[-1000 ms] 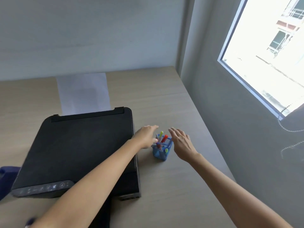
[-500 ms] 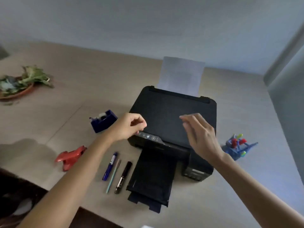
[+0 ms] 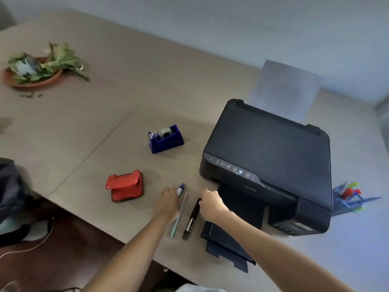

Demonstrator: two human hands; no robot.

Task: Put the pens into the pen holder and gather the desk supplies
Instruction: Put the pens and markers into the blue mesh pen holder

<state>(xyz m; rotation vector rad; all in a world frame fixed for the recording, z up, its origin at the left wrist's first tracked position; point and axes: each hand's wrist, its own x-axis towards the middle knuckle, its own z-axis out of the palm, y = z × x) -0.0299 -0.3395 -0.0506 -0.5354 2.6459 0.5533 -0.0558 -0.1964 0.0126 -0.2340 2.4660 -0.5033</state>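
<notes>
1. Nearest us, our left grip (image 3: 168, 199) lies low on the desk (image 3: 84, 131), fingers curled over the blue pen (image 3: 180, 189), whose far tip pokes out just beyond the knuckles; whether the pen is truly grasped we cannot tell.
2. Our right grip (image 3: 210, 204) is clenched at the far end of the black marker (image 3: 191, 220), touching its cap; the marker's body trails back toward us beside the wrist.
3. Between the two grips lies the thin teal pen (image 3: 179, 216), just right of the left grip, untouched.
4. Right of the right grip, the printer's output tray (image 3: 227, 249) and the black printer (image 3: 271, 159) stand close, walling off that side.
5. Left of the left grip sits the red hole punch (image 3: 126, 186), near but apart.
6. Beyond both grips stands the blue tape dispenser (image 3: 165, 137).
7. The blue pen holder (image 3: 347, 201), with pens in it, stands well to the right of the right grip, past the printer.
8. Farthest left, a dish of leaves (image 3: 35, 68).
</notes>
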